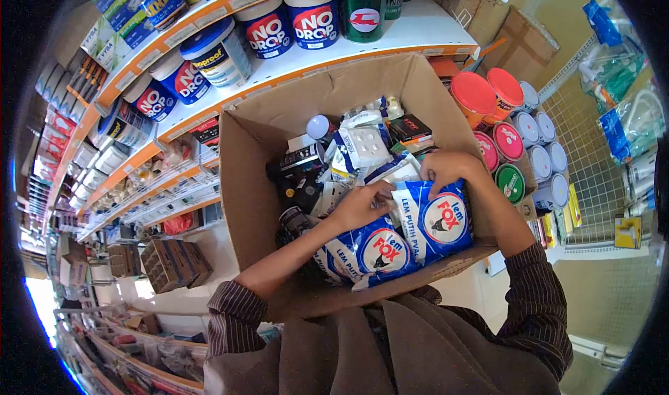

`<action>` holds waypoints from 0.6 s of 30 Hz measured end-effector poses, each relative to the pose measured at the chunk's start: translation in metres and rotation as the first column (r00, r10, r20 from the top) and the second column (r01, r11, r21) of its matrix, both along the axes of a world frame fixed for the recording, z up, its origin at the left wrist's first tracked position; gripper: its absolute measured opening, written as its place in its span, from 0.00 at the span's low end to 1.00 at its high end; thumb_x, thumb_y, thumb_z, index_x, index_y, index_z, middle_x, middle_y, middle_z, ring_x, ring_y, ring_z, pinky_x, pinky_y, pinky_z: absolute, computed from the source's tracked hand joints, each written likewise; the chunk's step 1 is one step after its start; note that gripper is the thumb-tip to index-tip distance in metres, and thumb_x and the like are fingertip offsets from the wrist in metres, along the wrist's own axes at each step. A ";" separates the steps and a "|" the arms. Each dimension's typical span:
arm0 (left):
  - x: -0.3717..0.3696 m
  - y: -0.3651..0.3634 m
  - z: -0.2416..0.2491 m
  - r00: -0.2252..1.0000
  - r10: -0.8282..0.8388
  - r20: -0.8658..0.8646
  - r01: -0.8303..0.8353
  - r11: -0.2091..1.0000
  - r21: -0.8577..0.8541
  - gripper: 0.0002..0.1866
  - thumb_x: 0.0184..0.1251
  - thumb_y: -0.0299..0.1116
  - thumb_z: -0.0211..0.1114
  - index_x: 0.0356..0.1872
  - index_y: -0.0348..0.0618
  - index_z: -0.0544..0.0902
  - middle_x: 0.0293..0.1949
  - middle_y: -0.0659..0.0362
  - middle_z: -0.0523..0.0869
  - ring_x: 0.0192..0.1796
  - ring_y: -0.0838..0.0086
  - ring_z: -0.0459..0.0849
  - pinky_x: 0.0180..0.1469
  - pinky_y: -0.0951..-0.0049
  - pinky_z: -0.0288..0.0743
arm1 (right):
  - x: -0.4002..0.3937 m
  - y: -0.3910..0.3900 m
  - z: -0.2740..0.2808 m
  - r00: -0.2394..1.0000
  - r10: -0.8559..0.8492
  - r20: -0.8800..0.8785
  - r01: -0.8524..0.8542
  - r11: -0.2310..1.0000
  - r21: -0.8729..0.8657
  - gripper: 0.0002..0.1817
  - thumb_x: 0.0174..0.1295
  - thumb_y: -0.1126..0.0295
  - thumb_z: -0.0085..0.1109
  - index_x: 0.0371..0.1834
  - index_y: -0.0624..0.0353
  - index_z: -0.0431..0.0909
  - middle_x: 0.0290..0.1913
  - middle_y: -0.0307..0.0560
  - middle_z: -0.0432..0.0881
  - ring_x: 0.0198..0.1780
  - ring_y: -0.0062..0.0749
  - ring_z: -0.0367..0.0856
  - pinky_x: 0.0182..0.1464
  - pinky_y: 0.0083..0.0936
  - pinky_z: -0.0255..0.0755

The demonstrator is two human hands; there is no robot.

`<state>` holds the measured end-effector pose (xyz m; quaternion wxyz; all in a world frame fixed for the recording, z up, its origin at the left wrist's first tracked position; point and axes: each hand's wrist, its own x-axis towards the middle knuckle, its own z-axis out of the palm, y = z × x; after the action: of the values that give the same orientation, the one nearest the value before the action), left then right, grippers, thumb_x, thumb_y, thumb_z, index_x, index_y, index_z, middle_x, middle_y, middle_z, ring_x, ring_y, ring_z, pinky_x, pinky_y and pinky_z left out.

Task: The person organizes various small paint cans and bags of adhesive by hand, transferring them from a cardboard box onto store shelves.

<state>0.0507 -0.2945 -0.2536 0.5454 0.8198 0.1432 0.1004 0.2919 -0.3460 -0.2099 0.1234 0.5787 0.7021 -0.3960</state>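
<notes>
Both hands are inside a large open cardboard box (pixel 254 221) full of mixed packaged goods. My right hand (pixel 446 168) has its fingers bent down on the top edge of a blue and white Lem Fox glue packet (pixel 439 221). Beside it, my left hand (pixel 366 203) is closed near the upper left corner of that packet, above a second Fox packet (pixel 382 252); what its fingers hold is too small to make out. Behind the hands lie a white blister-like pack (pixel 366 146) and a small dark box (pixel 409 128).
Shelves with orange edges (pixel 279 74) curve behind the box, bearing No Drop tubs (pixel 266 32). Red-lidded buckets (pixel 474 94) and stacked paint cans (pixel 540 163) stand at the right, before a wire grid wall. Cartons (pixel 171 264) sit on the floor at the left.
</notes>
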 end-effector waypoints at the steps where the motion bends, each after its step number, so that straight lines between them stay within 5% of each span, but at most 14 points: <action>1: 0.001 -0.001 -0.003 1.000 0.012 0.005 -0.012 1.000 -0.023 0.19 0.55 0.32 0.64 0.47 0.37 0.73 0.39 0.51 0.82 0.44 0.68 0.81 0.47 0.71 0.72 | 0.002 -0.001 0.002 0.995 0.049 -0.084 -0.046 0.998 0.036 0.22 0.35 0.59 0.72 0.27 0.64 0.77 0.25 0.46 0.79 0.28 0.32 0.77 0.31 0.26 0.69; 3: 0.001 -0.003 -0.005 0.999 0.041 0.016 -0.039 0.997 -0.073 0.21 0.53 0.35 0.66 0.47 0.38 0.73 0.38 0.51 0.82 0.44 0.68 0.81 0.48 0.71 0.72 | 0.005 -0.001 0.006 0.957 0.160 -0.242 -0.135 0.984 0.115 0.18 0.40 0.62 0.71 0.26 0.64 0.76 0.22 0.43 0.77 0.26 0.28 0.75 0.30 0.24 0.68; 6: 0.000 -0.006 0.010 0.995 0.030 -0.099 -0.031 0.999 -0.012 0.26 0.49 0.39 0.70 0.48 0.38 0.73 0.39 0.50 0.82 0.45 0.66 0.80 0.49 0.69 0.71 | 0.003 -0.005 0.012 0.875 -0.078 -0.477 0.006 0.989 -0.150 0.13 0.44 0.69 0.69 0.25 0.64 0.75 0.20 0.39 0.75 0.26 0.20 0.72 0.29 0.20 0.66; 9: 0.000 -0.013 0.017 0.993 0.017 -0.121 0.034 0.914 0.404 0.30 0.44 0.43 0.72 0.47 0.37 0.74 0.41 0.47 0.81 0.44 0.62 0.81 0.47 0.67 0.72 | -0.008 -0.008 0.026 0.680 -0.144 -0.719 0.066 0.989 -0.136 0.10 0.44 0.75 0.68 0.24 0.64 0.75 0.21 0.36 0.75 0.26 0.15 0.71 0.29 0.16 0.65; 12: 0.000 -0.019 0.031 0.999 -0.012 -0.042 0.009 0.998 -0.068 0.31 0.43 0.44 0.72 0.48 0.37 0.73 0.42 0.47 0.80 0.46 0.63 0.80 0.48 0.66 0.71 | -0.017 -0.008 0.054 0.693 -0.066 -0.718 0.151 0.987 0.054 0.11 0.41 0.75 0.70 0.22 0.64 0.75 0.21 0.37 0.76 0.26 0.16 0.73 0.30 0.15 0.67; 13: 0.000 -0.023 0.029 0.999 -0.007 0.036 0.010 0.996 -0.087 0.27 0.50 0.41 0.69 0.48 0.36 0.73 0.41 0.51 0.81 0.44 0.70 0.79 0.47 0.68 0.72 | -0.016 -0.009 0.056 0.652 -0.106 -0.750 0.249 0.965 0.080 0.10 0.40 0.75 0.71 0.23 0.63 0.78 0.24 0.39 0.80 0.28 0.17 0.76 0.34 0.14 0.70; 16: 0.006 -0.029 0.016 0.973 0.164 0.164 -0.076 0.892 -0.445 0.21 0.58 0.37 0.64 0.48 0.36 0.73 0.39 0.55 0.81 0.43 0.77 0.78 0.44 0.72 0.72 | -0.013 -0.007 0.055 0.481 -0.238 -0.844 0.559 0.825 0.086 0.10 0.38 0.77 0.71 0.23 0.61 0.79 0.24 0.39 0.80 0.29 0.20 0.78 0.35 0.15 0.71; 18: 0.010 -0.022 0.021 0.942 0.260 0.212 -0.134 0.871 -0.473 0.17 0.64 0.33 0.58 0.51 0.36 0.70 0.41 0.59 0.79 0.41 0.81 0.75 0.40 0.77 0.72 | -0.005 -0.003 0.048 0.228 -0.339 -0.913 0.629 0.767 -0.128 0.16 0.42 0.80 0.67 0.37 0.61 0.77 0.35 0.43 0.80 0.35 0.24 0.79 0.41 0.20 0.73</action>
<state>0.0606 -0.3164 -0.2321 0.7219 0.6300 0.1708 0.2298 0.2870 -0.3488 -0.1622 -0.4837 0.4712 0.4800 -0.5599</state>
